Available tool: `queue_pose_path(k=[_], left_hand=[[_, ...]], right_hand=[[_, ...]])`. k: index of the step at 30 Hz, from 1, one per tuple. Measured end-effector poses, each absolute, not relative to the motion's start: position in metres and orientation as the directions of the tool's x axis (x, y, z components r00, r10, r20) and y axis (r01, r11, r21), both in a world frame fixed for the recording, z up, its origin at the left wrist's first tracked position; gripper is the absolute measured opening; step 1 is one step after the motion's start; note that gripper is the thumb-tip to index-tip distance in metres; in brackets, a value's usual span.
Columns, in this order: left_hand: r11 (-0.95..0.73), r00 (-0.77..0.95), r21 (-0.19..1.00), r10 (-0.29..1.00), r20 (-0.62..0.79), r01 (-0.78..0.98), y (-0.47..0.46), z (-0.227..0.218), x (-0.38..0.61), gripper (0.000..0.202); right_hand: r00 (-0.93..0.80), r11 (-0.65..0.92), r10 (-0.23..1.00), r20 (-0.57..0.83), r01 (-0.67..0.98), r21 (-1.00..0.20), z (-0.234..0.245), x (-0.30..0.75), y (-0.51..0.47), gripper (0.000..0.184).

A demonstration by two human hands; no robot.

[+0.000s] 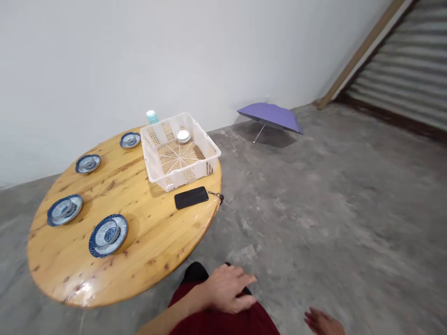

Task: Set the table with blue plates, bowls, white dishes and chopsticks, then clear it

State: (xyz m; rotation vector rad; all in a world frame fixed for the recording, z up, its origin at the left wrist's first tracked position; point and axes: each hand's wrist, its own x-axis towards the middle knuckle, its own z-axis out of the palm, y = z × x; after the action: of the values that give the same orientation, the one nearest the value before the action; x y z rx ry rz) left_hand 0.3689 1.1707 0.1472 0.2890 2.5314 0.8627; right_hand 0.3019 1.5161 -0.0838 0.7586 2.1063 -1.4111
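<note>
My left hand (228, 288) lies flat on my knee, on dark red cloth, fingers stretched out and holding nothing. My right hand (323, 322) shows only partly at the bottom edge, fingers apart, over the concrete floor. Both hands are off the round wooden table (153, 242), which stands to the left. On it sit a white plastic basket (179, 151) with a small white lidded jar (183, 136) inside, a black phone (191, 197) with keys (217, 195) beside it, and several blue-rimmed plates (107, 235) holding cups.
A teal-capped bottle (152, 116) stands behind the basket by the white wall. An open purple umbrella (270, 116) lies on the concrete floor (331, 200) at the back. A corrugated metal shutter (408, 65) fills the upper right.
</note>
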Motion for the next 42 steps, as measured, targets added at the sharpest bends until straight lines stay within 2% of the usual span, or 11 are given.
queue_pose_path(k=[2,6,9,15,20,23,28,31,34,38,42], left_hand=[[0.798,-0.854,0.591,0.383,-0.352,0.114,1.182,0.146,0.357,0.053],[0.808,-0.827,0.556,0.441,-0.349,0.196,1.185,0.146,0.335,0.057],[0.803,-0.83,0.568,0.436,-0.348,0.183,1.171,0.147,0.328,0.058],[0.811,-0.89,0.586,0.261,-0.374,-0.009,1.112,0.143,0.353,0.051],[0.758,-0.945,0.629,0.055,-0.323,-0.171,1.058,0.145,0.378,0.051],[0.702,-0.967,0.671,-0.112,-0.228,-0.239,1.016,0.163,0.386,0.048],[0.719,-0.932,0.625,-0.359,-0.042,-0.305,0.929,0.209,0.379,0.046],[0.737,-0.899,0.588,-0.437,0.04,-0.332,0.882,0.236,0.365,0.048],[0.748,-0.863,0.557,-0.494,0.103,-0.361,0.848,0.258,0.343,0.049],[0.767,-0.839,0.471,-0.536,0.095,-0.437,0.817,0.279,0.297,0.049],[0.744,-0.83,0.455,-0.557,0.019,-0.489,0.781,0.284,0.227,0.042]], right_hand=[[-0.71,0.268,0.173,-0.682,0.701,-0.661,-0.086,0.262,1.515,0.039],[-0.706,0.288,0.114,-0.699,0.697,-0.657,-0.078,0.22,1.48,0.045],[-0.678,0.287,0.062,-0.733,0.715,-0.637,-0.072,0.222,1.441,0.046],[-0.693,0.296,0.01,-0.721,0.69,-0.66,-0.046,0.215,1.389,0.05],[-0.848,0.309,0.079,-0.525,0.521,-0.795,0.015,0.14,1.35,0.043],[-0.932,0.351,0.029,-0.362,0.349,-0.869,0.068,0.091,1.314,0.044],[-0.975,0.427,-0.2,-0.098,0.004,-0.904,0.169,0.035,1.23,0.034],[-0.924,0.459,-0.383,-0.007,-0.184,-0.869,0.226,0.015,1.168,0.027],[-0.834,0.417,-0.546,0.082,-0.355,-0.836,0.266,-0.004,1.099,0.025],[-0.701,0.413,-0.704,0.115,-0.536,-0.736,0.283,-0.041,1.001,0.029],[-0.632,0.425,-0.771,0.079,-0.602,-0.677,0.263,-0.091,0.902,0.031]])
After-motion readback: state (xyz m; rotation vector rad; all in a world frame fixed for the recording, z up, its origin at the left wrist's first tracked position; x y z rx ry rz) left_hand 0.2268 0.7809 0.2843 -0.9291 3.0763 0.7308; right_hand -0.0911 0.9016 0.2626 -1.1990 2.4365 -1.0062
